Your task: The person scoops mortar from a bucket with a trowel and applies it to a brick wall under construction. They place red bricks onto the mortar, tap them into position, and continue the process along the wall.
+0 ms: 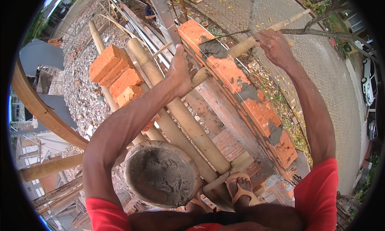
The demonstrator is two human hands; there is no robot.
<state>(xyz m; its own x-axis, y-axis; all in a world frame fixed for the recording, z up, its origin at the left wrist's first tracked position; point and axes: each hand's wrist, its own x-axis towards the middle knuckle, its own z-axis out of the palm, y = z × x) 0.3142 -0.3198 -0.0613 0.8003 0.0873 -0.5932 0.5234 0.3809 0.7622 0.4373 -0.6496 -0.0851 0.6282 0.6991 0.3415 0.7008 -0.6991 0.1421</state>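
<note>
My right hand [274,44] is closed at the handle end of a trowel, above the outer side of a brick wall. The trowel's thin dark blade [225,36] shows almost edge-on over grey mortar [214,49] on the wall top. Orange bricks [227,70] lie along the course with mortar between them, beside a taut white string. My left hand [180,68] is at an upright wooden post [162,16], its thumb against the wood and its fingers partly hidden. Nearer to me sits a round tub [130,175] of wet mortar [162,171].
Bamboo poles [192,131] form the platform by my sandalled feet [242,189]. Several loose bricks [116,72] are piled on the poles at left. Rubble [78,98] covers the ground below. A crosswise bamboo pole [240,48] passes over the wall; paving [321,86] lies beyond.
</note>
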